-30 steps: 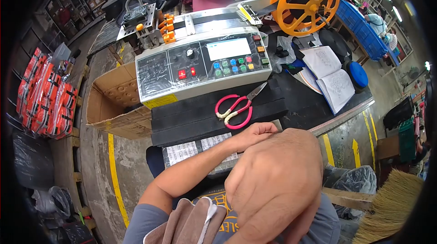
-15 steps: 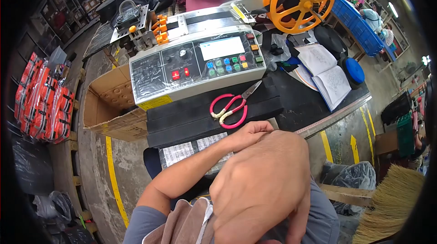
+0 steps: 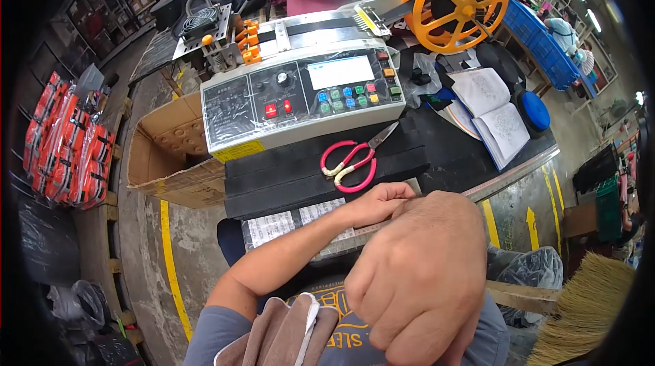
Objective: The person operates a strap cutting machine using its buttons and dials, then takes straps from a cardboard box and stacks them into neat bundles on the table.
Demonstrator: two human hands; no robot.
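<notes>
My left hand (image 3: 376, 206) is at the table's front edge with its fingers curled in; what it holds, if anything, is hidden. Close to the camera, my right hand (image 3: 424, 264) bends down with curled knuckles, covering part of the left hand's fingertips and whatever lies between the two. Scissors with red handles (image 3: 351, 163) lie on black strap material (image 3: 273, 182), just beyond my left hand. Printed white labels (image 3: 269, 229) lie along the front edge beside my left forearm. A brown glove (image 3: 290, 328) rests against the grey shirt, below that forearm.
A control machine (image 3: 303, 96) stands behind the scissors, with an orange reel (image 3: 457, 8) at its right. An open notebook (image 3: 497, 117) lies to the right. A cardboard box (image 3: 174, 148) is at left, a straw broom (image 3: 583, 311) at lower right.
The view shifted left and then back. My right hand has moved slightly to the right and its knuckles are bent more; my left hand stays at about the same place by the edge.
</notes>
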